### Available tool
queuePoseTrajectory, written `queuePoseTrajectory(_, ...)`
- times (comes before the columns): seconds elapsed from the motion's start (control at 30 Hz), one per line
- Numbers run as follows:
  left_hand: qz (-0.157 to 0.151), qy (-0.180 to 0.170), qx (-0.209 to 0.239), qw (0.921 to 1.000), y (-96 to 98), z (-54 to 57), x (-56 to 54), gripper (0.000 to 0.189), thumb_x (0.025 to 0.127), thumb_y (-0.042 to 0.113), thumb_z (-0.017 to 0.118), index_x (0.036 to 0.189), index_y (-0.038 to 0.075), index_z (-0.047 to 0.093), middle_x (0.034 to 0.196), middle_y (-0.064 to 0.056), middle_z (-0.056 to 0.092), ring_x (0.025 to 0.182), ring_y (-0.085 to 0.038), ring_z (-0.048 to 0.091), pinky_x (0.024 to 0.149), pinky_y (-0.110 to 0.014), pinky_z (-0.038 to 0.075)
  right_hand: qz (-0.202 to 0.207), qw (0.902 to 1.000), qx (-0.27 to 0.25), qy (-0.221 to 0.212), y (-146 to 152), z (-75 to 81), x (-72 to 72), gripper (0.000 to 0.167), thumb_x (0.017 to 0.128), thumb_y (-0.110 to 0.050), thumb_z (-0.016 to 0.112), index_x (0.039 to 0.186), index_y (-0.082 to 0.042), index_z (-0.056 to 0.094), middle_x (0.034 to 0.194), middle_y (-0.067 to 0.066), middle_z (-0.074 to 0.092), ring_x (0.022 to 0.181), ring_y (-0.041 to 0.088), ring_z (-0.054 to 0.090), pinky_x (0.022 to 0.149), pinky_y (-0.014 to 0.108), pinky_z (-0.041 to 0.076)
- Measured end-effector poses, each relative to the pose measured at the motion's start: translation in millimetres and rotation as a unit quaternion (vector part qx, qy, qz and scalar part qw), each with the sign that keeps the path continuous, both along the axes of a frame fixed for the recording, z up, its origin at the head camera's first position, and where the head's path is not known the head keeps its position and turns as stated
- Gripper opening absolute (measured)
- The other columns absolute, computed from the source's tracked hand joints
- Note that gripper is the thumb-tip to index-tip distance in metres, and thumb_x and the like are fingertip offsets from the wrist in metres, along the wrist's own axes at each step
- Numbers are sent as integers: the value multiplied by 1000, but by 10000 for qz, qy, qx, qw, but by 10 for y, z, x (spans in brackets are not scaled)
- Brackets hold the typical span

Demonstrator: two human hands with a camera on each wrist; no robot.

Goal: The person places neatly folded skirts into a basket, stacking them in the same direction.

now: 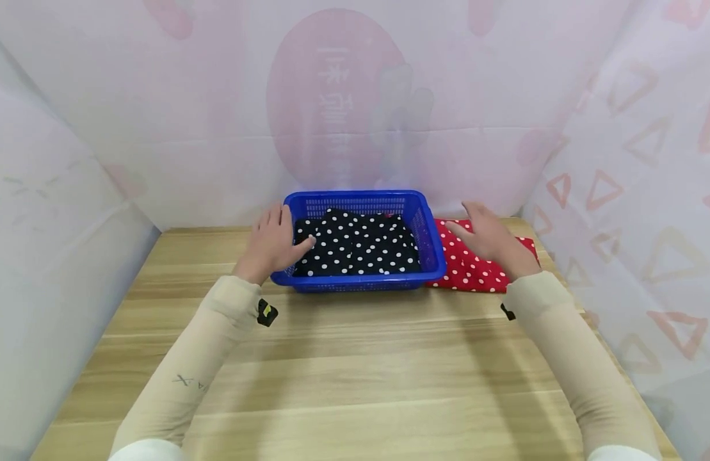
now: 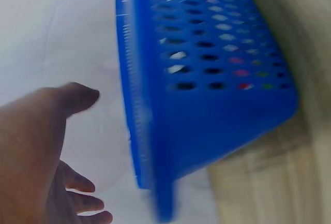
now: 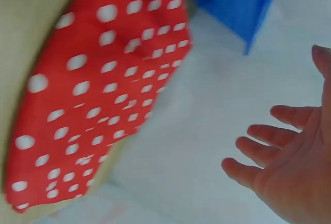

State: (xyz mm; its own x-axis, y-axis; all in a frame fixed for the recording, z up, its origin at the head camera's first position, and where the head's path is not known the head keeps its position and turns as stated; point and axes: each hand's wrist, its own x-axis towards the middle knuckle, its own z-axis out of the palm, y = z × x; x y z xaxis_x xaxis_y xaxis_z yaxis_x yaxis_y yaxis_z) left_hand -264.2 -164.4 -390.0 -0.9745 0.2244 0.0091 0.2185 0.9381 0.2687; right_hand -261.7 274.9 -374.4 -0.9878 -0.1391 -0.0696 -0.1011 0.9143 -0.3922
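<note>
A blue plastic basket [image 1: 355, 280] with perforated walls stands on the table near the back wall. Black cloth with white dots [image 1: 355, 246] lies folded inside it. To its right, a folded red cloth with white dots [image 1: 467, 272] lies flat on the table. My left hand [image 1: 274, 240] is over the basket's left rim, thumb and fingers spread; the left wrist view has the hand [image 2: 41, 146] beside the rim, holding nothing. My right hand [image 1: 490, 237] hovers above the red cloth, its fingers extended and empty, as the right wrist view also has it.
The wooden table [image 1: 378, 378] stretches from the basket toward the body. White printed fabric walls [image 1: 216, 115] enclose the back and both sides, the back one close behind the basket.
</note>
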Motion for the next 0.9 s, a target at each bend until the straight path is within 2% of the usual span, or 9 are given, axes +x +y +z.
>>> queuePoseTrajectory(0.07,49,-215,-22,9998,-9,-91,16,106,103,63,49,165,-10,2,174,-32,2,162,-51,8,132,-66,13,-50,9998,184,31,84,-134,4,94,105,-61,50,170,-6,9,173,28,16,160,50,18,125,73,24)
queuePoseTrajectory(0.13,80,-311,-47,9995,-11,-181,22,109,103,68,46,165,-9,0,175,-30,-3,164,-49,3,132,-67,12,-101,9992,379,-26,152,-277,2,96,104,-63,50,170,-9,6,173,29,12,160,51,12,126,76,17)
queuePoseTrajectory(0.27,85,-227,-31,9997,-5,-319,16,112,101,72,46,166,-7,0,176,-27,-4,164,-46,2,132,-67,12,-172,9962,798,-290,258,-529,-30,99,102,-69,45,171,-13,0,174,29,1,161,53,0,124,81,5)
queuePoseTrajectory(0.4,110,-130,14,9999,15,-401,6,112,100,72,47,166,-6,1,176,-26,-5,165,-45,0,132,-67,10,-236,9937,1004,-446,340,-716,-57,104,99,-76,41,171,-14,-2,174,30,-4,160,54,-4,123,82,2)
queuePoseTrajectory(0.5,144,-157,12,9998,17,-442,19,112,100,73,45,166,-6,1,176,-26,-5,165,-44,-1,132,-67,10,-248,9926,1068,-516,386,-867,-74,105,97,-81,37,171,-16,-1,174,31,-3,159,57,-4,122,83,2)
queuePoseTrajectory(0.7,152,-246,-54,9996,38,-481,54,112,99,75,44,167,-4,2,177,-24,-6,166,-42,-1,132,-67,12,-312,9891,1081,-950,419,-1174,-57,107,96,-83,34,170,-16,-2,173,32,-7,158,60,-9,121,84,-1)
queuePoseTrajectory(0.8,205,-153,-79,9996,30,-458,70,111,100,72,46,167,-5,4,177,-25,-4,166,-43,1,131,-68,14,-286,9895,1021,-984,402,-1239,-88,107,95,-85,32,171,-18,-1,173,32,-8,157,60,-9,119,86,-2)
queuePoseTrajectory(0.9,258,-80,-89,9996,22,-422,77,110,100,71,47,167,-6,5,177,-25,-3,165,-43,3,131,-68,14,-272,9892,1030,-1006,386,-1239,-133,107,95,-87,29,171,-18,0,173,32,-9,157,61,-9,118,87,-2)
